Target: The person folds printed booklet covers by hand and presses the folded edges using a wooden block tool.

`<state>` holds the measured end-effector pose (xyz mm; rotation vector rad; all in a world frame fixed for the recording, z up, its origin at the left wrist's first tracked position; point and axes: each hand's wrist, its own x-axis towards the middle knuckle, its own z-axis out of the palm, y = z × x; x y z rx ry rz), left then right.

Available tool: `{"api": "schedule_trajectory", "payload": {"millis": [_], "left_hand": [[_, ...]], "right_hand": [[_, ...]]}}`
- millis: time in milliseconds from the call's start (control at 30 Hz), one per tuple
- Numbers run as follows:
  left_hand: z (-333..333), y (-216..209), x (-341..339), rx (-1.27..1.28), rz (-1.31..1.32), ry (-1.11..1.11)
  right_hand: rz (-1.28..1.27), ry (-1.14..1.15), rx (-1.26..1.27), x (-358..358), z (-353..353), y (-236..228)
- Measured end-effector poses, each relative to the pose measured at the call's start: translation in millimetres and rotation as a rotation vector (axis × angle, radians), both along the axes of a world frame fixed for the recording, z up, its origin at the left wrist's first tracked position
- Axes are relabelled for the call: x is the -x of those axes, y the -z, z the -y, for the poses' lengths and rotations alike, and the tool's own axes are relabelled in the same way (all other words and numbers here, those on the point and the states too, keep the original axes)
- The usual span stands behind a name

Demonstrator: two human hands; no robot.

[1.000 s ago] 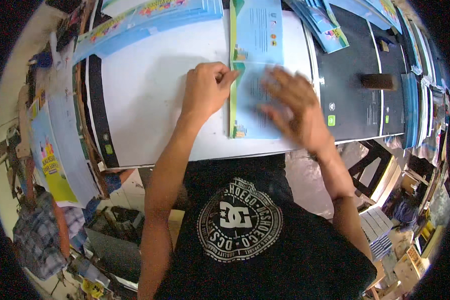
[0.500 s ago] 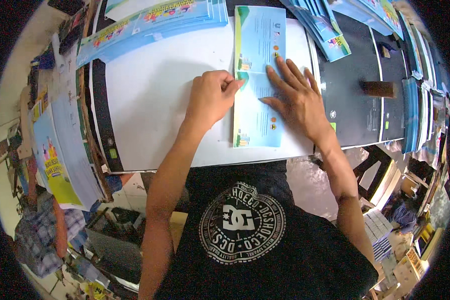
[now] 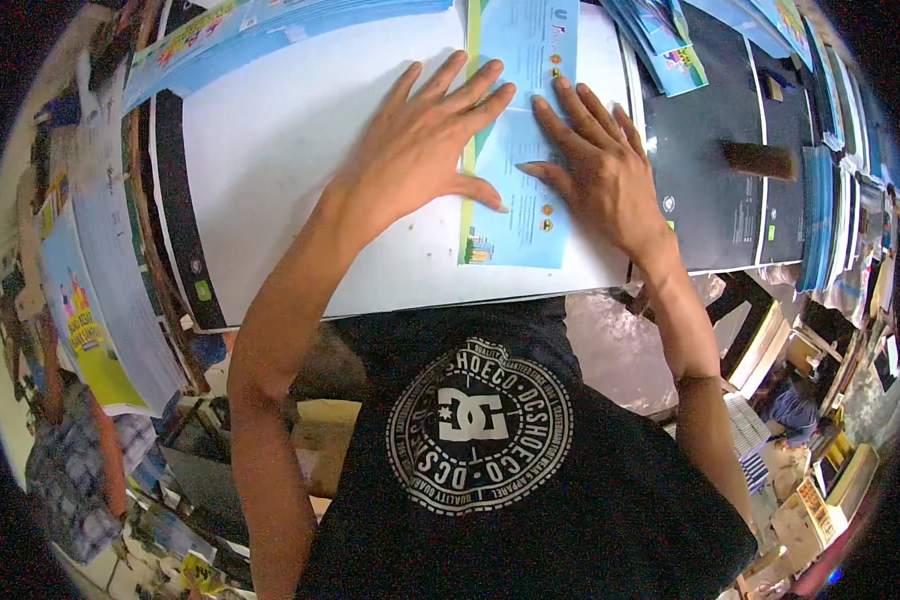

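A long light-blue printed sheet (image 3: 515, 238) with a yellow-green left border lies lengthwise on the white board, a crease running across its middle. My left hand (image 3: 425, 140) is spread open, its fingertips and thumb over the sheet's left edge. On the sheet's right side rests my right hand (image 3: 602, 165), fingers stretched out and thumb pointing inward. Neither hand grips anything. Part of the sheet's middle is covered by fingers, and its far end runs up to the picture's top edge.
Blue printed sheets (image 3: 300, 42) are piled along the far left, with more blue folded sheets (image 3: 682, 68) at the far right. A brown block (image 3: 758, 160) sits on the black surface (image 3: 705, 150). Paper stacks (image 3: 120, 320) flank the left side; a plaid-shirted person (image 3: 75, 480) is beyond.
My left hand has opened from a pinch at the sheet's left edge and spread over it. My right hand stays nearly in place. The view has shifted slightly.
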<state>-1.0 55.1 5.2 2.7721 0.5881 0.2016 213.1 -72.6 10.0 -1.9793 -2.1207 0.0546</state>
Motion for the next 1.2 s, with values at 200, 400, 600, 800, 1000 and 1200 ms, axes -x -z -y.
{"api": "schedule_trajectory", "payload": {"millis": [200, 400, 600, 800, 1000, 1200], "left_hand": [[3, -2, -4, 0.016, -0.057, -0.018], [0, -5, -3, 0.011, -0.055, -0.004], [2, -11, -5, 0.011, -0.125, 0.003], [5, -16, -8, 0.02, -0.147, -0.007], [4, -16, -10, 0.053, -0.181, -0.029], [3, -11, -8, 0.055, -0.093, -0.033]], "right_hand": [[0.022, -0.002, 0.025, 0, 2, 0], [0.059, 0.014, 0.024, 4, 0, -4], [0.134, 0.029, -0.017, 6, -10, -2], [-0.072, -0.04, -0.044, -13, -13, -15], [-0.33, 0.558, -0.656, -93, 34, -62], [0.069, 0.727, -0.726, -169, 53, -6]]}}
